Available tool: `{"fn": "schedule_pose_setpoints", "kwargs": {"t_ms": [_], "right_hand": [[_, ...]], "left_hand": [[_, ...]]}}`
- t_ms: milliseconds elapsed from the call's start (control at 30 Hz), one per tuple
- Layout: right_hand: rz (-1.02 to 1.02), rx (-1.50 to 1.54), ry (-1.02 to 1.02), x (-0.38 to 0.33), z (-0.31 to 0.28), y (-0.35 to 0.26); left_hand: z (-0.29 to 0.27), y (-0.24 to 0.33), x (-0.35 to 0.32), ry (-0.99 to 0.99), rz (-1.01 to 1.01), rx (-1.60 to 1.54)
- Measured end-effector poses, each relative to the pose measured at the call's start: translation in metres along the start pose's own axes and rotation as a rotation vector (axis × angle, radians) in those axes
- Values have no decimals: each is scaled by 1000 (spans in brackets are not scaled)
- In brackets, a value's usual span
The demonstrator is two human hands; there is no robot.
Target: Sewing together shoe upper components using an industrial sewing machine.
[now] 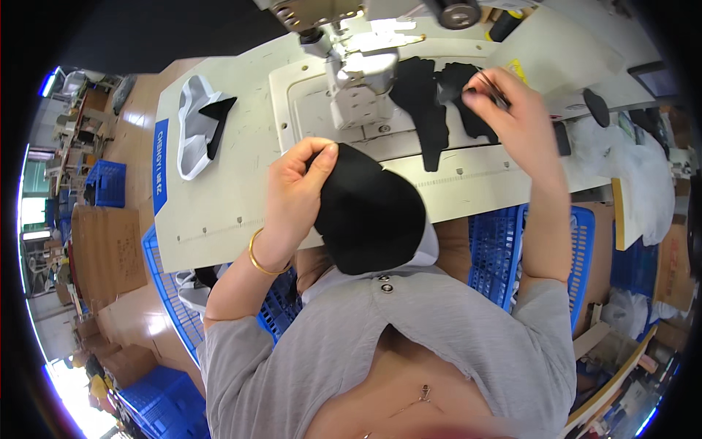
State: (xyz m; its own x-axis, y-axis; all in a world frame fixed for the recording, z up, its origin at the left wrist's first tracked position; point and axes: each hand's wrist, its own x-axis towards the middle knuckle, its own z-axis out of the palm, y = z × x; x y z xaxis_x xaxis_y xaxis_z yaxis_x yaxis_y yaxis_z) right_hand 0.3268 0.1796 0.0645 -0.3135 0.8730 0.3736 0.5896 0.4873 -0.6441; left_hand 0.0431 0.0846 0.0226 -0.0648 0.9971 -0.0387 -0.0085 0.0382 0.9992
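My left hand [298,192] pinches the upper left edge of a black fabric piece [373,212], rounded on its right side, held over my lap at the table's front edge. White material shows below its lower right edge. Out to the right, my right hand [512,110] is closed over the machine bed, with a thin dark tool [494,86] between its fingers; its exact kind is hard to tell. Under and beside that hand lie a black cut fabric piece [468,110] and a longer black piece [424,110]. The sewing machine's head [358,88] stands just left of them.
A white-and-black sewn piece [194,132] lies on the left of the sewing table [248,175]. Blue plastic baskets [578,249] flank my lap under the table edge. Clear plastic bags [629,161] hang at the right; cardboard boxes [110,249] stand on the floor at left.
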Motion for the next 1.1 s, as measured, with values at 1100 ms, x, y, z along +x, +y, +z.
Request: {"fn": "schedule_pose_setpoints", "kwargs": {"t_ms": [1100], "right_hand": [[272, 568, -323, -35, 73, -78]], "left_hand": [[12, -2, -25, -41, 46, -182]]}}
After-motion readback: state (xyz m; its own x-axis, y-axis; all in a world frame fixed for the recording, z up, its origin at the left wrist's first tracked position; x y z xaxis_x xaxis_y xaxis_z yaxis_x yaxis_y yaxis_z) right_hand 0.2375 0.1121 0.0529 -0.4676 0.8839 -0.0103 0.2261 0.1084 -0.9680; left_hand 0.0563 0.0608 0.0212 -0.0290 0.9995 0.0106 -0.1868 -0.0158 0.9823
